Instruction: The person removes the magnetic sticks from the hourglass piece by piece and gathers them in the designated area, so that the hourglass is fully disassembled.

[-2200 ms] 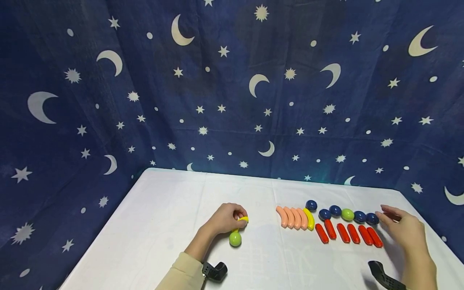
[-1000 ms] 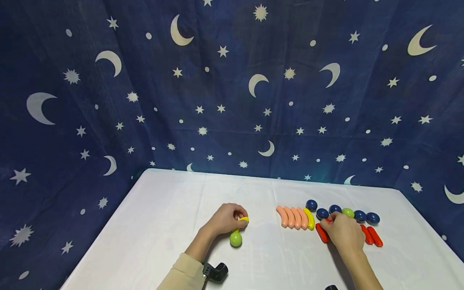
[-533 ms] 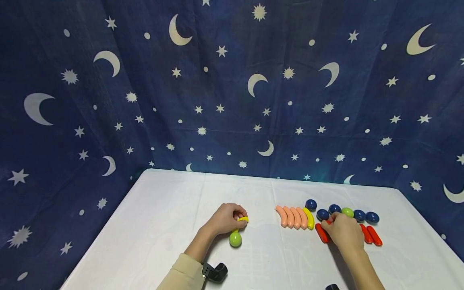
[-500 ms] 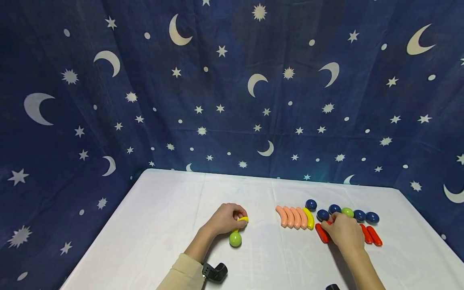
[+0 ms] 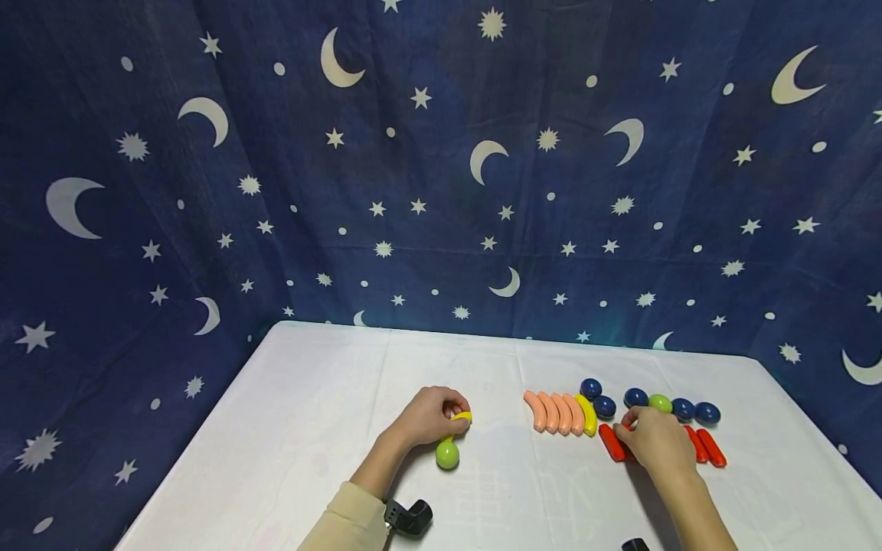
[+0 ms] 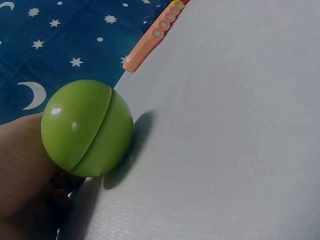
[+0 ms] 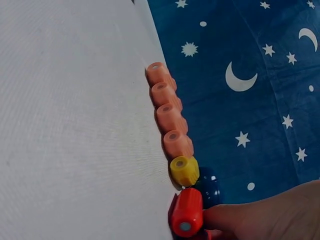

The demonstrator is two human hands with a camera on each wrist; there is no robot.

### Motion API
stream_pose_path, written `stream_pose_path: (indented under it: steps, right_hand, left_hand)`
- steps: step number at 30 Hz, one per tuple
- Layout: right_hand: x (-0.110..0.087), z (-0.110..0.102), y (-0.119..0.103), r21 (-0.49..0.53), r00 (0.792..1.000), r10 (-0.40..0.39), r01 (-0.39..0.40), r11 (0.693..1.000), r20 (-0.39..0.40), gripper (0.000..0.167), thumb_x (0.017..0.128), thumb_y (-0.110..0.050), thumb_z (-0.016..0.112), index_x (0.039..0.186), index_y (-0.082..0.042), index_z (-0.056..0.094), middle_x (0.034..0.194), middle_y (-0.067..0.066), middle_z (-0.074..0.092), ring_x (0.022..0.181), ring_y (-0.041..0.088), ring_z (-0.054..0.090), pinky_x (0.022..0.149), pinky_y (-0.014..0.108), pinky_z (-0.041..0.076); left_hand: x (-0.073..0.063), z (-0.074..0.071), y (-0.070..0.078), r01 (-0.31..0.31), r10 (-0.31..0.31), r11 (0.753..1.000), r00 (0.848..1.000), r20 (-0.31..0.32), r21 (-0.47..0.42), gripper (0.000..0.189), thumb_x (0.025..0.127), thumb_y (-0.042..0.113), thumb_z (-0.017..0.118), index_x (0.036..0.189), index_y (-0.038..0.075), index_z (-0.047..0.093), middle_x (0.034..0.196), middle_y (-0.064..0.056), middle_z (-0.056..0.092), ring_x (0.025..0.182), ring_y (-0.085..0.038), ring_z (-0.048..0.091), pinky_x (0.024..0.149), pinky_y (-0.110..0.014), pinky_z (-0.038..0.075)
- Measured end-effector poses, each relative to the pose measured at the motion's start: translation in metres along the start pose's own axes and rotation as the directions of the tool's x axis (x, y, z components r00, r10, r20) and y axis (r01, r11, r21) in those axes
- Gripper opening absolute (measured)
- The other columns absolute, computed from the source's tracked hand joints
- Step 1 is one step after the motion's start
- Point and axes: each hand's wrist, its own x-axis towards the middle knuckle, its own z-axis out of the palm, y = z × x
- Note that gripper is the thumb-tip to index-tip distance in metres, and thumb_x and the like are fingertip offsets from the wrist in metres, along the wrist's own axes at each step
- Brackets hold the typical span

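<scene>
On the left side of the table, my left hand [image 5: 430,417] pinches a small yellow banana [image 5: 462,417]. Close by its lower end sits a glossy green ball [image 5: 447,455], which has a seam round it in the left wrist view. To the right, my right hand [image 5: 658,444] holds a small red sausage [image 5: 628,453] between thumb and fingers, beside another red sausage [image 5: 609,442]. My hand hides the middle of the red row. In the right wrist view the thumb lies against the red sausages, and the near one [image 7: 187,212] stands beside the yellow banana [image 7: 184,170].
Several curved pink sausages [image 5: 553,413] lie side by side, ending in a yellow banana [image 5: 587,415]. Behind the red sausages are dark blue balls [image 5: 604,406] and a green ball [image 5: 660,403]. Two red sausages [image 5: 712,448] lie right of my hand. A starry blue cloth hangs behind the white table [image 5: 331,367].
My right hand has come left from the row's right end to the red sausages. One red sausage and one blue ball have shifted left. My left hand has stayed still.
</scene>
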Motion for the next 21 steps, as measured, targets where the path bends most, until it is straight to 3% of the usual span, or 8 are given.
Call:
stream_pose_path:
  steps: [3,6,10,13,17,21]
  right_hand:
    - [0.0,-0.004,-0.003,-0.014,1.0,0.011,-0.012,1.0,-0.017,0.032,0.081,-0.027,0.071,0.097,0.001,0.068,0.075,0.018,0.063,0.064,0.027,0.055,0.052,0.037,0.045]
    - [-0.001,-0.004,-0.007,-0.026,0.994,-0.031,0.029,0.999,-0.107,0.042,0.08,-0.031,0.073,0.105,0.001,0.067,0.091,0.024,0.066,0.075,0.035,0.061,0.058,0.046,0.05]
    - [0.0,0.003,-0.01,-0.061,0.965,-0.153,0.143,0.988,-0.215,0.047,0.078,-0.032,0.076,0.112,0.0,0.066,0.1,0.024,0.065,0.09,0.04,0.059,0.071,0.054,0.05]
    - [0.002,0.01,-0.009,-0.07,0.947,-0.2,0.189,0.98,-0.25,0.045,0.078,-0.029,0.077,0.112,-0.001,0.067,0.099,0.023,0.066,0.09,0.04,0.057,0.074,0.055,0.049]
    - [0.005,0.015,-0.007,-0.062,0.937,-0.193,0.183,0.981,-0.291,0.041,0.078,-0.024,0.077,0.11,-0.001,0.068,0.098,0.023,0.066,0.089,0.04,0.057,0.075,0.055,0.048]
    - [0.007,0.016,-0.007,-0.051,0.94,-0.152,0.143,0.988,-0.305,0.04,0.078,-0.022,0.076,0.11,0.0,0.067,0.096,0.023,0.065,0.089,0.04,0.057,0.073,0.055,0.05]
  left_hand:
    - [0.0,0.0,0.0,-0.007,0.007,1.0,1.0,-0.003,-0.001,0.009,0.078,0.016,0.07,0.087,0.015,0.068,0.072,0.01,0.054,0.065,-0.002,0.046,0.06,-0.017,0.039]
    - [0.001,0.0,0.0,-0.002,0.002,1.0,1.0,-0.002,0.0,0.009,0.078,0.016,0.07,0.087,0.015,0.068,0.072,0.01,0.054,0.065,-0.002,0.046,0.06,-0.017,0.039]
    - [0.001,0.0,0.0,0.004,-0.004,1.0,1.0,-0.003,0.005,0.009,0.078,0.017,0.07,0.087,0.016,0.068,0.072,0.011,0.055,0.066,-0.002,0.047,0.061,-0.017,0.039]
    - [0.0,0.0,0.0,0.004,-0.004,1.0,1.0,-0.005,0.007,0.009,0.078,0.017,0.07,0.087,0.016,0.068,0.072,0.011,0.055,0.066,-0.002,0.047,0.061,-0.017,0.039]
    - [0.001,0.001,-0.001,-0.003,0.003,1.0,1.0,-0.006,0.004,0.01,0.077,0.016,0.07,0.087,0.015,0.068,0.072,0.01,0.055,0.066,-0.003,0.047,0.06,-0.018,0.039]
    - [0.002,0.001,-0.001,-0.003,0.003,1.0,1.0,-0.004,0.003,0.009,0.077,0.016,0.07,0.087,0.015,0.068,0.072,0.009,0.055,0.066,-0.003,0.047,0.061,-0.018,0.039]
